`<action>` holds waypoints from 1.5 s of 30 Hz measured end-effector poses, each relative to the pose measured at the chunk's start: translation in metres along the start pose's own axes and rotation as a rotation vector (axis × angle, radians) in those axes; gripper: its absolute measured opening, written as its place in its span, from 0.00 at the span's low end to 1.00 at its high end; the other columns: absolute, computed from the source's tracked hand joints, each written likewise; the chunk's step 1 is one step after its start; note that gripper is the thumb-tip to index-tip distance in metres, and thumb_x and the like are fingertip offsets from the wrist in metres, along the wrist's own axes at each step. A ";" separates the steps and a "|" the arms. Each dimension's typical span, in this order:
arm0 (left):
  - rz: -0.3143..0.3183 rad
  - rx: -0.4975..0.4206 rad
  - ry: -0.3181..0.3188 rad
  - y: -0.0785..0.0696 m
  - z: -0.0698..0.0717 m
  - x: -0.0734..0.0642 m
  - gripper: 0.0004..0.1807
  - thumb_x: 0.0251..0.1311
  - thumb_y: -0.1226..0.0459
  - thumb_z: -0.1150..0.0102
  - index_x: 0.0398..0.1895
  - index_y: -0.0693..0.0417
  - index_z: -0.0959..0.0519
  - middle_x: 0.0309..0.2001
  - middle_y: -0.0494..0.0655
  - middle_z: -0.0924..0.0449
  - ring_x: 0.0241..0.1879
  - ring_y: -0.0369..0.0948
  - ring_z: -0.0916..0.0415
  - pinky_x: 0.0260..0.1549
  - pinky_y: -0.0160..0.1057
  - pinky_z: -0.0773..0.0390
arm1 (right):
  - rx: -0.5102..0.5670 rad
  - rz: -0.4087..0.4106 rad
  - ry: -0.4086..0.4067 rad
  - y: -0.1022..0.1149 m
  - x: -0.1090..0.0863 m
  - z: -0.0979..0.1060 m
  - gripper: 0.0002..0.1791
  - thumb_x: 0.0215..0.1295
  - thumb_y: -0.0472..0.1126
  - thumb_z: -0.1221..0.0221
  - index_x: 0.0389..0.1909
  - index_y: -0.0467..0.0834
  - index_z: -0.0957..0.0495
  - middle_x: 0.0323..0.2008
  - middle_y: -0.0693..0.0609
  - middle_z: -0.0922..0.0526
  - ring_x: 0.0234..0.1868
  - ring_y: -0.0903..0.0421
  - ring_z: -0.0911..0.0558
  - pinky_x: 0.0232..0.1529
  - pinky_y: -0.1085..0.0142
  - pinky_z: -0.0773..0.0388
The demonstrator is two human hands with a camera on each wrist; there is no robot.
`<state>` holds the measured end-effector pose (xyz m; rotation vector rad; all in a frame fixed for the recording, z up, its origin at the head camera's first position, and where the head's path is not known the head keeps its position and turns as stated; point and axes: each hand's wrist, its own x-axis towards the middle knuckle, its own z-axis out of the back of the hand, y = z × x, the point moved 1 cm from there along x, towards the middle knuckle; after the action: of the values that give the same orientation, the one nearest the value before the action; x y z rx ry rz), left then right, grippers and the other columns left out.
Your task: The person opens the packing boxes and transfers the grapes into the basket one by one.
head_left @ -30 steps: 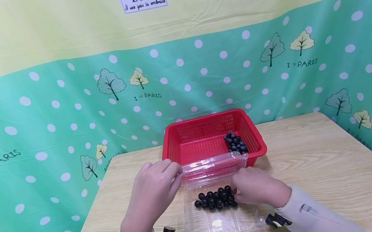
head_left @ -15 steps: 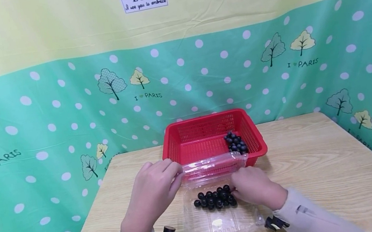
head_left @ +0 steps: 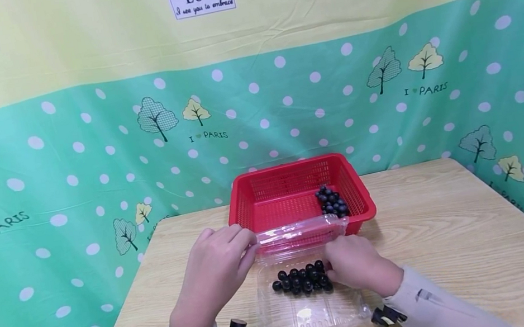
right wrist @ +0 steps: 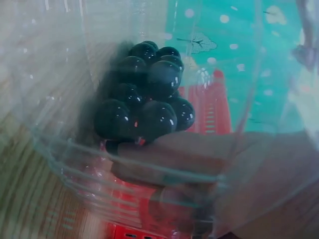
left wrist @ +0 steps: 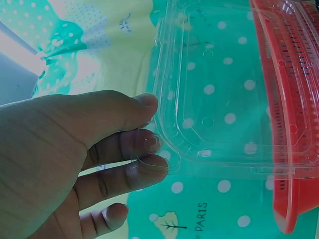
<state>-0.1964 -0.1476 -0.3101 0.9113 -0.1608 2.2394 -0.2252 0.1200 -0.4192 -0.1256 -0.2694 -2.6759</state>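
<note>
A bunch of black grapes [head_left: 304, 280] lies across the far part of a clear plastic clamshell box [head_left: 310, 317] on the table. My left hand [head_left: 216, 263] pinches a corner tab of its raised lid [left wrist: 199, 99] between thumb and fingers. The lid stands tilted up against the front of the red basket. Inside the box, my right hand [head_left: 358, 262] has its fingers curled at the right end of the bunch, gripping it there. Through the clear plastic, the right wrist view shows those fingers [right wrist: 164, 154] right against the lowest grapes.
Behind the box stands a red plastic basket [head_left: 288, 167] with another bunch of dark grapes [head_left: 332, 202] at its right side. The wooden table [head_left: 434, 228] reaches back to a green and yellow printed curtain [head_left: 252, 97]. Each wrist wears a black mount [head_left: 388, 314].
My right hand has shifted slightly left, and the bunch in the box has slid a little left with it. My left hand keeps its hold on the lid.
</note>
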 end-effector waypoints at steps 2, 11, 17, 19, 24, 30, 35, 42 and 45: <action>0.002 0.000 0.002 0.000 0.000 0.000 0.04 0.59 0.63 0.28 0.34 0.45 0.15 0.28 0.38 0.17 0.25 0.36 0.24 0.26 0.35 0.34 | 0.004 0.000 0.008 0.001 -0.001 0.001 0.14 0.52 0.41 0.27 0.15 0.56 0.21 0.14 0.65 0.28 0.19 0.61 0.30 0.20 0.63 0.32; 0.004 -0.007 0.004 0.001 0.000 -0.001 0.03 0.60 0.63 0.29 0.34 0.45 0.15 0.29 0.37 0.16 0.26 0.35 0.23 0.26 0.35 0.33 | 0.027 0.029 0.005 0.001 -0.002 0.005 0.20 0.50 0.43 0.29 0.10 0.57 0.29 0.09 0.64 0.36 0.15 0.64 0.35 0.17 0.67 0.41; 0.000 -0.004 0.000 0.001 -0.001 -0.001 0.05 0.57 0.62 0.27 0.34 0.44 0.15 0.29 0.37 0.15 0.27 0.35 0.22 0.26 0.34 0.32 | 0.047 0.031 0.001 0.001 -0.002 0.006 0.22 0.49 0.43 0.32 0.07 0.56 0.34 0.08 0.65 0.44 0.13 0.65 0.41 0.17 0.67 0.47; -0.001 0.001 -0.002 0.002 -0.001 -0.001 0.05 0.57 0.62 0.26 0.34 0.44 0.15 0.29 0.37 0.16 0.26 0.35 0.22 0.26 0.34 0.32 | 0.052 0.027 0.002 0.002 -0.002 0.007 0.22 0.49 0.43 0.32 0.07 0.56 0.35 0.08 0.65 0.45 0.13 0.64 0.41 0.17 0.67 0.47; 0.001 -0.002 0.001 0.002 -0.001 -0.001 0.05 0.57 0.62 0.26 0.34 0.45 0.15 0.29 0.37 0.16 0.26 0.35 0.22 0.26 0.34 0.33 | 0.053 0.038 -0.007 0.003 -0.001 0.008 0.21 0.49 0.44 0.33 0.08 0.56 0.35 0.08 0.64 0.43 0.13 0.65 0.40 0.17 0.67 0.47; -0.004 0.013 0.000 0.002 -0.001 0.000 0.06 0.55 0.61 0.25 0.33 0.44 0.15 0.29 0.37 0.16 0.26 0.34 0.23 0.26 0.33 0.34 | 0.067 0.063 -0.035 0.005 -0.003 0.012 0.22 0.49 0.43 0.34 0.08 0.56 0.37 0.08 0.64 0.44 0.13 0.66 0.43 0.16 0.68 0.48; -0.004 0.016 -0.001 0.002 -0.001 0.000 0.06 0.55 0.62 0.25 0.33 0.45 0.15 0.29 0.37 0.16 0.26 0.34 0.23 0.26 0.33 0.34 | 0.083 0.077 -0.047 0.008 -0.005 0.018 0.23 0.50 0.43 0.34 0.08 0.56 0.38 0.08 0.65 0.46 0.13 0.66 0.45 0.16 0.69 0.50; -0.002 0.013 0.004 0.002 -0.001 0.000 0.06 0.55 0.62 0.26 0.34 0.45 0.15 0.29 0.37 0.16 0.26 0.34 0.23 0.26 0.34 0.33 | 0.128 0.072 -0.045 0.011 -0.007 0.026 0.23 0.50 0.42 0.35 0.07 0.56 0.39 0.07 0.66 0.46 0.13 0.67 0.45 0.15 0.69 0.49; -0.003 0.016 0.005 0.002 -0.002 0.000 0.06 0.55 0.61 0.25 0.34 0.44 0.15 0.29 0.37 0.16 0.26 0.34 0.23 0.26 0.33 0.33 | 0.134 0.078 -0.051 0.012 -0.008 0.030 0.22 0.50 0.42 0.36 0.08 0.56 0.38 0.08 0.67 0.46 0.13 0.67 0.44 0.15 0.70 0.48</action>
<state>-0.1986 -0.1486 -0.3110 0.9141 -0.1393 2.2432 -0.2112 0.1195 -0.3893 -0.1589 -0.4499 -2.5706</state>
